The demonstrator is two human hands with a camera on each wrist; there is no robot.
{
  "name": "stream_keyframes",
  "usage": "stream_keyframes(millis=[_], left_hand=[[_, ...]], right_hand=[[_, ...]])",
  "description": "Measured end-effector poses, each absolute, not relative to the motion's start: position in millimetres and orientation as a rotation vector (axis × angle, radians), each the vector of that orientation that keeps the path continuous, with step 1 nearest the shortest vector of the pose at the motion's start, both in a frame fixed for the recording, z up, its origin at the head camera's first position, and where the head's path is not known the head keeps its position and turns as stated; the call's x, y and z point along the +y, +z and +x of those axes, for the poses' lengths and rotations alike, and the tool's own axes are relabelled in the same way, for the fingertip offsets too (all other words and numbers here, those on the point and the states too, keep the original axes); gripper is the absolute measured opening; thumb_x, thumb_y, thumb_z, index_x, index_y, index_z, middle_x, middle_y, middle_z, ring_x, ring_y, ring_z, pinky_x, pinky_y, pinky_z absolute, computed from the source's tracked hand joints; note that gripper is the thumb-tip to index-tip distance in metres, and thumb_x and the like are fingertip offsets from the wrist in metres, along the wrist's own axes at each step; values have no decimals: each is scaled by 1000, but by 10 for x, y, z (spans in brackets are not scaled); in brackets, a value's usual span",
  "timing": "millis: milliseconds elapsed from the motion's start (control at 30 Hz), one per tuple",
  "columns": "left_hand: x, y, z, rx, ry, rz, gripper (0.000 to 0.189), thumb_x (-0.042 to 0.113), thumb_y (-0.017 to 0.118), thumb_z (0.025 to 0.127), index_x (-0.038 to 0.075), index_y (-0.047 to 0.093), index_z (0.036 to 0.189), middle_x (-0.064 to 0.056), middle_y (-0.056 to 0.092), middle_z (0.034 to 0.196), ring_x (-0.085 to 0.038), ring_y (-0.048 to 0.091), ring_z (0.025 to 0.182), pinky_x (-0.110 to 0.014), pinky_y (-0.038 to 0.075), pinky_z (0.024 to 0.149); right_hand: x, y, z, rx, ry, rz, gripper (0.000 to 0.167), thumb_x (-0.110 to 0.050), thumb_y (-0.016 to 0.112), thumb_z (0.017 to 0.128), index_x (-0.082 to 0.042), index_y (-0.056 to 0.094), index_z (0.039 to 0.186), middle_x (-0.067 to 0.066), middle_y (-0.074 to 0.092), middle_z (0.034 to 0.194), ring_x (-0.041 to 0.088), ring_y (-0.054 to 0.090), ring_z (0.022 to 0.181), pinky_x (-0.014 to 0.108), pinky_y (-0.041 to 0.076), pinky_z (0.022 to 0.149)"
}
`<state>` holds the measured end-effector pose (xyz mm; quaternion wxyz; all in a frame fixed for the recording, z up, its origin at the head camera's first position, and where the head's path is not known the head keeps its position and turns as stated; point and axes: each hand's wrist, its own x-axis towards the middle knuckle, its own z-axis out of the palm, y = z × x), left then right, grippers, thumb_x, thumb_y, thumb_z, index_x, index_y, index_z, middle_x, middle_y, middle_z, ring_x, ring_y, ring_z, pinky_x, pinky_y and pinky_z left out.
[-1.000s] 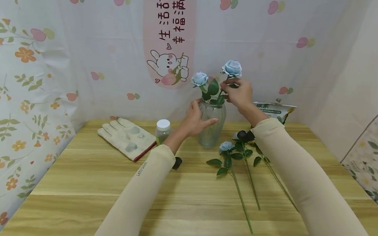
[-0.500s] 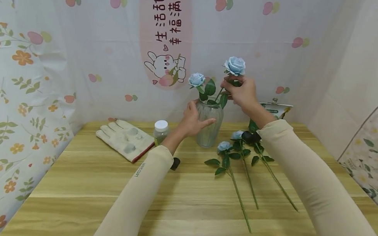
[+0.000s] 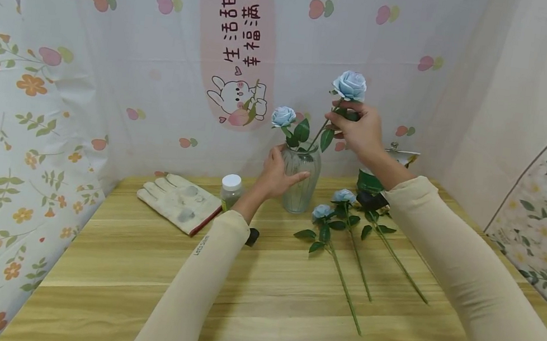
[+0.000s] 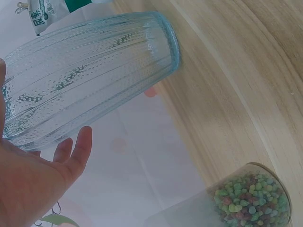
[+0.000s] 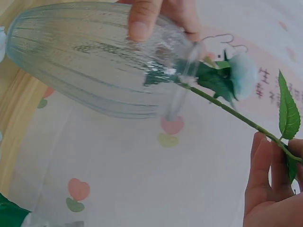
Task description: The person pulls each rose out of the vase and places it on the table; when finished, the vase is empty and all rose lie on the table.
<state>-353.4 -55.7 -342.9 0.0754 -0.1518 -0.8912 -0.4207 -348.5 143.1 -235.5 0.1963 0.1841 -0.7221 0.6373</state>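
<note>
A ribbed clear glass vase (image 3: 300,187) stands upright near the back of the table. My left hand (image 3: 275,175) holds it from the left, thumb across the front and fingers behind. One blue rose (image 3: 283,116) stands in the vase, leaning left, its leaves at the rim. Up and right of the mouth, my right hand (image 3: 359,127) pinches the stem of a second blue rose (image 3: 351,85) just under the bloom. In the right wrist view this green stem (image 5: 232,112) slants down to the vase's mouth, its lower end right at the rim.
Several blue roses (image 3: 321,212) lie on the table (image 3: 258,304) at front right. A white-lidded jar (image 3: 232,189) of coloured granules and a work glove (image 3: 180,202) are left. A clipped bag (image 3: 368,181) stands behind my right forearm. A small black object (image 3: 253,237) lies by my left wrist.
My right hand has moved up and to the right with its rose, drawing more of the stem above the vase's mouth. My left hand keeps its hold on the vase.
</note>
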Motion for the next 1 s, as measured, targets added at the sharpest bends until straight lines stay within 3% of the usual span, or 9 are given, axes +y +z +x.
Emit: stream_keyframes(millis=[333,633,1000], left_hand=[[-557,-3417,-3508,-2674,-1264,-456,93,47,71,90,8,12,151,-17,21,155,-36,22,145,-48,27,115],[-558,-3417,-3521,-2681,-1237,-461,93,47,70,90,9,11,151,-15,20,156,-36,20,145,-49,26,115],[-551,-3436,-3532,-2677,-1231,-457,94,47,70,90,9,11,152,-16,20,156,-38,21,144,-50,27,114]], right_hand=[[1521,-2176,-3250,-1846,1723,587,22,-8,76,87,-6,75,108,-4,71,92,7,70,71,21,55,60],[1649,-2072,-3073,-1656,1819,680,20,-3,78,84,-6,77,104,3,75,88,13,72,71,21,53,55],[1770,-2022,-2785,-1532,1841,723,18,1,76,85,0,74,103,7,76,90,18,73,75,21,54,57]])
